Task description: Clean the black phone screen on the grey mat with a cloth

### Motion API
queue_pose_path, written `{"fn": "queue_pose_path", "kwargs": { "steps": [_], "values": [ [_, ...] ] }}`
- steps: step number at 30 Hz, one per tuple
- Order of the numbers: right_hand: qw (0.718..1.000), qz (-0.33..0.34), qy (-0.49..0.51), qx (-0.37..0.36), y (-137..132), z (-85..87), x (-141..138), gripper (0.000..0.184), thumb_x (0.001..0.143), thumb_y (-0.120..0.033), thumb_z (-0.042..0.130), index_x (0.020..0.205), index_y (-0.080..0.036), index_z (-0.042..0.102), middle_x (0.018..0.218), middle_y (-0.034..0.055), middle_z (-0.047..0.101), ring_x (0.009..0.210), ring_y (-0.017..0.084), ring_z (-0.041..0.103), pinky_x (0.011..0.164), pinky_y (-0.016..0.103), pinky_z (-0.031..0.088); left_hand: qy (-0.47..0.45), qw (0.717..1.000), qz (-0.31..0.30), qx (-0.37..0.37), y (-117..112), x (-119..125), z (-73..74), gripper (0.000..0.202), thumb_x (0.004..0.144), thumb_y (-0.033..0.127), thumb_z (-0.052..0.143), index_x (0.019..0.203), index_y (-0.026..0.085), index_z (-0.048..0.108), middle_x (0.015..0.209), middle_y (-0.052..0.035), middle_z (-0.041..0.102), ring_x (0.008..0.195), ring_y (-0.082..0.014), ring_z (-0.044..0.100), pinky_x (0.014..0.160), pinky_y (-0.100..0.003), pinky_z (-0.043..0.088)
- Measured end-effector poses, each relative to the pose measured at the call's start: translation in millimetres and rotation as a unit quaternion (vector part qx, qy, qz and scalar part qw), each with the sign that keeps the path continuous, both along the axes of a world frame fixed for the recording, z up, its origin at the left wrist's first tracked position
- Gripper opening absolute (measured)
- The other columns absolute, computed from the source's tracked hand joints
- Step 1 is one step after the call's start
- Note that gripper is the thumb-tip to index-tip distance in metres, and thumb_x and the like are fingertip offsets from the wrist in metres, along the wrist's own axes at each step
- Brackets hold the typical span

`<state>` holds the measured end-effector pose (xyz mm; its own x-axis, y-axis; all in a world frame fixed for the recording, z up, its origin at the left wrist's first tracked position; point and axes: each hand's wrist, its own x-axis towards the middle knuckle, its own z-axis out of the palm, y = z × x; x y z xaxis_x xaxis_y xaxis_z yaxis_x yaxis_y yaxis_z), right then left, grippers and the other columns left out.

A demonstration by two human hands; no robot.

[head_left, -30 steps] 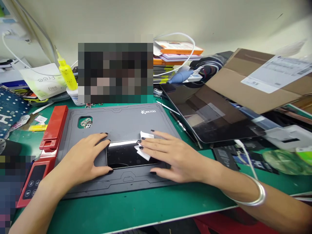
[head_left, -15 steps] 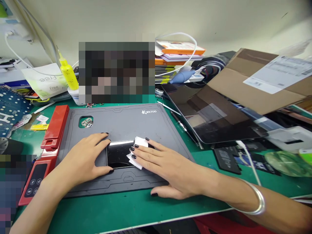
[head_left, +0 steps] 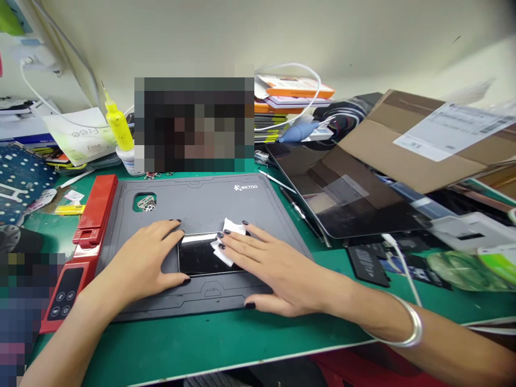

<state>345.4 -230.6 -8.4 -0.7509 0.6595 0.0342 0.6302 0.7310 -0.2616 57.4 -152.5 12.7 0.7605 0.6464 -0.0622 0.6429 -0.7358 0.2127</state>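
Observation:
A black phone lies screen up on a grey work mat on the green table. My left hand clasps the phone's left end between thumb and fingers. Stretched out flat, the fingers of my right hand press a small white wipe onto the right part of the screen. A silver bangle circles my right wrist.
A red tool lies along the mat's left edge. A yellow-tipped bottle stands behind it. At the right are a large dark screen panel, a cardboard box, a white cable and stacked boxes.
My right hand has slid the white wipe leftward across the phone's screen. The left hand has stayed on the phone's left end.

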Motion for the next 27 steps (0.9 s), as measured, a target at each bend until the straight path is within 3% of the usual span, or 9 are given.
{"fn": "queue_pose_path", "kwargs": {
  "steps": [3, 8, 11, 15, 19, 23, 27],
  "values": [
    [0.999, 0.047, 0.003, -0.023, 3.6, 3.3, -11.8, 0.073, 0.095, -0.055, 0.052, 0.146, -0.005, 0.041, 0.152, 0.0187, 0.037, 0.145, 0.030, 0.027, 0.120, 0.055, 0.014, 0.020, 1.000, 0.001, 0.006, -0.9, 0.7, 1.5, 0.066, 0.077, 0.048, 0.073, 0.132, 0.016, 0.055, 0.147, -0.0171, 0.047, 0.132, -0.0357, 0.048, 0.107, -0.053, 0.044],
    [0.999, 0.050, 0.017, -0.010, 14.6, 4.7, -26.4, 0.072, 0.094, -0.054, 0.053, 0.145, -0.005, 0.042, 0.151, 0.0201, 0.039, 0.144, 0.031, 0.030, 0.120, 0.056, 0.013, 0.045, 0.999, 0.000, 0.011, -2.4, 1.6, 5.1, 0.068, 0.078, 0.048, 0.072, 0.134, 0.014, 0.053, 0.148, -0.0181, 0.046, 0.134, -0.0347, 0.046, 0.108, -0.051, 0.043],
    [0.996, 0.092, 0.018, -0.010, 17.9, 4.8, -28.4, 0.074, 0.095, -0.057, 0.050, 0.146, -0.005, 0.041, 0.152, 0.0193, 0.038, 0.144, 0.030, 0.029, 0.121, 0.052, 0.011, 0.045, 0.999, 0.000, 0.009, -3.1, 2.1, 6.2, 0.067, 0.078, 0.047, 0.072, 0.133, 0.014, 0.054, 0.147, -0.0175, 0.047, 0.134, -0.0348, 0.045, 0.109, -0.051, 0.042],
    [0.998, 0.067, 0.003, -0.006, 18.2, 7.3, -25.7, 0.071, 0.095, -0.055, 0.051, 0.144, -0.003, 0.044, 0.152, 0.0201, 0.038, 0.143, 0.033, 0.030, 0.120, 0.052, 0.013, 0.036, 0.999, 0.000, 0.010, -3.5, 0.6, 4.5, 0.067, 0.077, 0.048, 0.073, 0.133, 0.015, 0.054, 0.148, -0.0164, 0.046, 0.135, -0.0345, 0.044, 0.109, -0.051, 0.041],
    [0.995, 0.098, 0.005, -0.015, 16.6, 8.1, -22.5, 0.072, 0.095, -0.057, 0.050, 0.144, -0.004, 0.044, 0.151, 0.0195, 0.040, 0.143, 0.032, 0.031, 0.120, 0.052, 0.014, 0.037, 0.999, 0.004, 0.014, -3.8, -0.6, 2.7, 0.067, 0.077, 0.048, 0.073, 0.133, 0.018, 0.054, 0.148, -0.0149, 0.046, 0.134, -0.0337, 0.046, 0.109, -0.049, 0.043],
    [0.998, 0.066, -0.007, -0.021, 14.5, 8.1, -21.4, 0.075, 0.095, -0.057, 0.049, 0.145, -0.002, 0.042, 0.152, 0.0207, 0.037, 0.144, 0.034, 0.027, 0.120, 0.053, 0.013, 0.044, 0.999, 0.006, 0.012, -4.1, 0.0, 3.8, 0.070, 0.076, 0.047, 0.075, 0.134, 0.016, 0.053, 0.149, -0.0165, 0.045, 0.133, -0.0349, 0.046, 0.109, -0.051, 0.042],
    [0.995, 0.093, -0.011, -0.040, 12.8, 9.5, -23.8, 0.075, 0.096, -0.058, 0.048, 0.146, -0.003, 0.041, 0.154, 0.0194, 0.035, 0.144, 0.033, 0.027, 0.121, 0.050, 0.011, 0.044, 0.999, 0.002, 0.017, -4.3, 0.2, 4.3, 0.072, 0.074, 0.048, 0.076, 0.134, 0.015, 0.054, 0.148, -0.0174, 0.046, 0.133, -0.0351, 0.046, 0.109, -0.051, 0.043]
  ]
}}
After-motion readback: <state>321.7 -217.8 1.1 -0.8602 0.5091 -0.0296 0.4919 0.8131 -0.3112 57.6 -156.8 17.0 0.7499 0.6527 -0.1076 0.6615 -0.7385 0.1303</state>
